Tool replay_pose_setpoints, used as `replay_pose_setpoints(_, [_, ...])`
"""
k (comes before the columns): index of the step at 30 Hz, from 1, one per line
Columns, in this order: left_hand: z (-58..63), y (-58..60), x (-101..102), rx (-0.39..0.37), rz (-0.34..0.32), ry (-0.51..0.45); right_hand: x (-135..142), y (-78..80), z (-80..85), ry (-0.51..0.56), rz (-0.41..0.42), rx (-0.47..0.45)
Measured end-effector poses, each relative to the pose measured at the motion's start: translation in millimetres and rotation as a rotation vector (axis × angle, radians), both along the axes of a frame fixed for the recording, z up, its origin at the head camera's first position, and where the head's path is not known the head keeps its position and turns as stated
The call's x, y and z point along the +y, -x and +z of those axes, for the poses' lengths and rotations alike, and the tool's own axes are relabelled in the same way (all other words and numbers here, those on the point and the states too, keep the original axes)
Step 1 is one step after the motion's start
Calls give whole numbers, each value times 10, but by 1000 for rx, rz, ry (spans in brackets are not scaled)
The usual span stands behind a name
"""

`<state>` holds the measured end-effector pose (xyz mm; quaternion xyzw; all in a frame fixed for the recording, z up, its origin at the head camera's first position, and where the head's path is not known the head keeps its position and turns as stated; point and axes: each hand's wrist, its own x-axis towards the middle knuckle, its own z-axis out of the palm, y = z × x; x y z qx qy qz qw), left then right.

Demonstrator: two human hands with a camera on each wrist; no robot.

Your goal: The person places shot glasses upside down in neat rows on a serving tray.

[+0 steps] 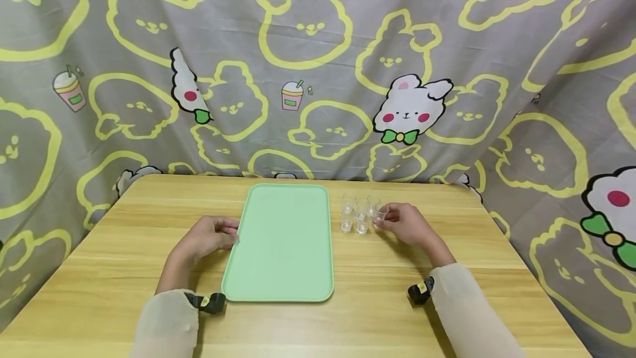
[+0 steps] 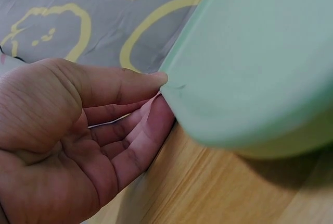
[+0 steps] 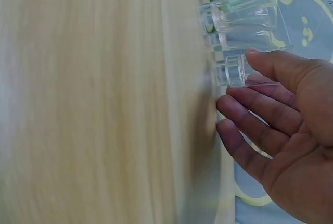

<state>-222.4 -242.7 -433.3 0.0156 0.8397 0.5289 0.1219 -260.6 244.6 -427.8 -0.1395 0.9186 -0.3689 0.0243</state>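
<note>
Pale green, a rectangular tray (image 1: 280, 242) with rounded corners stretches from near to far a little left of the middle of the wood-grain counter (image 1: 387, 319). The left hand (image 1: 211, 235) pinches its left rim, thumb on top and fingers against the underside of the edge. To the right of the tray's far half, just beside it, small clear cups (image 1: 362, 227) stand upright in a close cluster; their see-through walls overlap, so an exact count is hard to tell. The right hand (image 1: 406, 224) holds the rightmost clear cup (image 1: 380, 213) between thumb and fingers, from its right side, with the lower fingers spread loosely below it. Whether that cup touches its neighbours I cannot tell. Both forearms wear light sleeves (image 1: 472, 308), and a small black camera (image 1: 420, 291) sits at each wrist. Along the far side hangs a grey curtain (image 1: 223, 21) printed with yellow outlined animals.
</note>
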Motion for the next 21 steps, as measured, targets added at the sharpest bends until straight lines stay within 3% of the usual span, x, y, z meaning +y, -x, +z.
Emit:
replay_pose_setpoints(6, [-3, -2, 4, 2, -7, -3, 27, -42, 40, 33, 6, 19])
replay_pose_setpoints(21, [10, -9, 21, -18, 11, -5, -130, -42, 399, 49, 20, 230])
